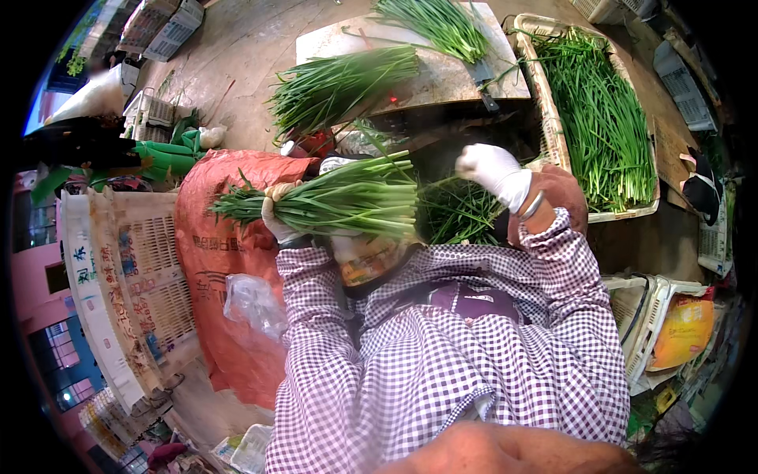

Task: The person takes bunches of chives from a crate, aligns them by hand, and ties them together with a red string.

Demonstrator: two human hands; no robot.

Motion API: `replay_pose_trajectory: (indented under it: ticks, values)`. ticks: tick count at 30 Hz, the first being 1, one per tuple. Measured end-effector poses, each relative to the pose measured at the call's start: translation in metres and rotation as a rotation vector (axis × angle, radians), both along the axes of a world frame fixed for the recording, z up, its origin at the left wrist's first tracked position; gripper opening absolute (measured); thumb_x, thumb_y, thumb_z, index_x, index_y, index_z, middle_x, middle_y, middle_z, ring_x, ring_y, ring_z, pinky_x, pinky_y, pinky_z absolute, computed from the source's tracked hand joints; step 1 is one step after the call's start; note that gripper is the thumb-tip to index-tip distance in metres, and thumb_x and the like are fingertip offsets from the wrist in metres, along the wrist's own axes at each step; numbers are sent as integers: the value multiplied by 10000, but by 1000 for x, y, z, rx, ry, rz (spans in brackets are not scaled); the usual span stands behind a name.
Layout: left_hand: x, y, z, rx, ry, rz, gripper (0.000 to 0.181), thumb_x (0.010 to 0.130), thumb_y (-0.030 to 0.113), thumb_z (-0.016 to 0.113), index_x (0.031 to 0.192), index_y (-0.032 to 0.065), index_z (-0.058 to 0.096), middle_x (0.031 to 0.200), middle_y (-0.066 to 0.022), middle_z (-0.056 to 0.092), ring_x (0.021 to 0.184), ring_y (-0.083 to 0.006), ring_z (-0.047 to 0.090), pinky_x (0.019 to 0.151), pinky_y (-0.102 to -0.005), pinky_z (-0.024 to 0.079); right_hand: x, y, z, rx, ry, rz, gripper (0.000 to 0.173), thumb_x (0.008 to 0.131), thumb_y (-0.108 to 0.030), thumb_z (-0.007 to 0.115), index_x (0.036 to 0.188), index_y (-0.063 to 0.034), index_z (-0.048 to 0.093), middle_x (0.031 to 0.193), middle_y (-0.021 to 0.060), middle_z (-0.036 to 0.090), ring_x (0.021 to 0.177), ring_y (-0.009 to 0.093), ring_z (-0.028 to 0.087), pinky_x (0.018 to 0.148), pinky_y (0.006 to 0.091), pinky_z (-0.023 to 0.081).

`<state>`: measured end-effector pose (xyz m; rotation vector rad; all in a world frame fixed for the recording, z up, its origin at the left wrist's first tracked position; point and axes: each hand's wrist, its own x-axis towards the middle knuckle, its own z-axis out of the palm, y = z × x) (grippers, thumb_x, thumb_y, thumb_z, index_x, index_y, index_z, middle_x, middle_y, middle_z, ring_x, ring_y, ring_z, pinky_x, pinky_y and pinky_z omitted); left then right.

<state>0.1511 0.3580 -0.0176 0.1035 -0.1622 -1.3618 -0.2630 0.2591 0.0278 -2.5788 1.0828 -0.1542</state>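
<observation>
My gloved left hand (pixel 276 218) grips a bunch of Chinese chives (pixel 355 204) round its leafy end. The pale stem ends point to the right. My right hand (pixel 496 173), in a white glove with a bracelet at the wrist, is raised beyond those ends. Its fingers are closed and slightly blurred, with a thin chive leaf (pixel 443 183) trailing from them. Loose chive trimmings (pixel 465 218) lie below it. On the board (pixel 506 68) ahead rest a nearer chive bunch (pixel 349 83), a farther chive bunch (pixel 438 29) and a knife (pixel 482 83).
A plastic crate (pixel 542 89) full of chives stands at the right. To my left are a red woven sack (pixel 216 201), a clear plastic bag (pixel 254 305) and stacked plastic crates (pixel 151 266). Another crate (pixel 642 332) with yellow-orange packaging (pixel 684 332) sits at lower right.
</observation>
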Motion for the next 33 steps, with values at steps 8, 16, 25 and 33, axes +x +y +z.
replay_pose_trajectory:
  ticks: [8,16,25,33]
  values:
    - [-1,-3,-5,-36,0,-40,161,804,129,637,875,156,495,856,59,529,902,-113,538,1110,-469,267,51,31,-18,429,-524,-214,356,860,-376,628,999,-53,684,916,113,689,853,258,652,754,360,505]
    - [-9,4,8,56,-88,40,168,800,157,660,941,135,571,909,41,566,950,-140,539,1039,-462,362,26,25,-17,613,-627,-275,138,829,-169,682,878,-41,679,750,47,659,693,132,609,643,273,489]
    - [7,6,-13,146,-120,62,185,811,151,626,974,125,542,903,12,559,947,-162,554,1013,-499,385,7,48,23,32,-513,-251,183,831,-277,647,817,-95,658,821,97,629,801,301,612,715,396,488]
    - [3,-9,-1,-213,215,94,138,818,77,587,787,115,458,713,32,470,689,-108,473,784,-298,443,73,122,27,247,-422,383,288,771,-226,672,1051,-178,619,879,94,608,773,276,629,670,352,516]
